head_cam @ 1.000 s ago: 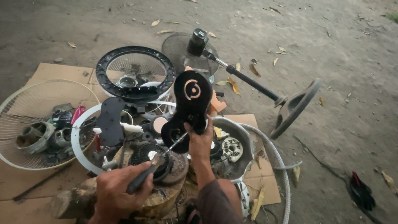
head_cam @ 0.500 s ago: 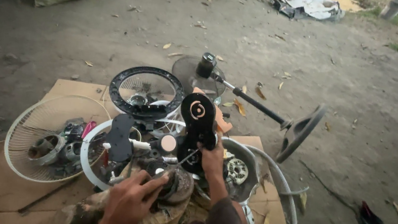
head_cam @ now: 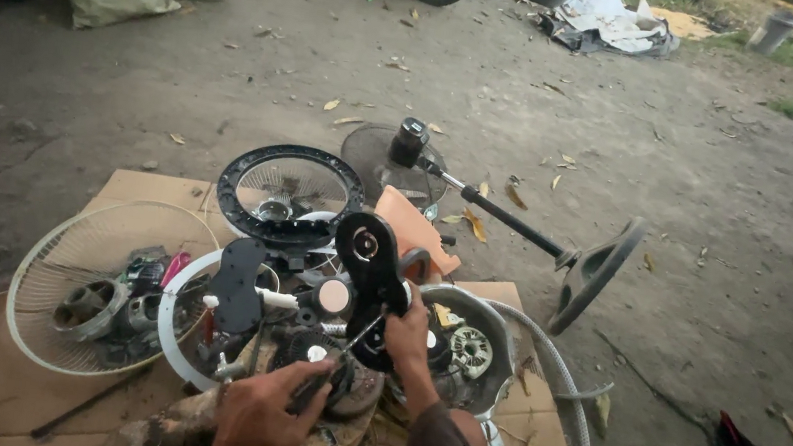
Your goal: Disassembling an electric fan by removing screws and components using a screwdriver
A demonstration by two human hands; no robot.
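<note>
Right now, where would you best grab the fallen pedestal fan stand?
Probably the black pole mid-length, from above: the fan stand lies on the dirt with the pole slim and bare, while its round base is tipped on edge and the motor head is bulky.

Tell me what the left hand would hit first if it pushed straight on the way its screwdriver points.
Likely the black oblong plastic fan housing that the right hand steadies: the left hand aims the screwdriver up toward its lower end, though depth is unclear.

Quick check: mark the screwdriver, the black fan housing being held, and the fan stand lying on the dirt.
screwdriver (head_cam: pixel 357 337): head view, on its metal shaft.
black fan housing (head_cam: pixel 365 246): head view, on its upper round end.
fan stand (head_cam: pixel 508 221): head view, on the middle of its black pole.
</note>
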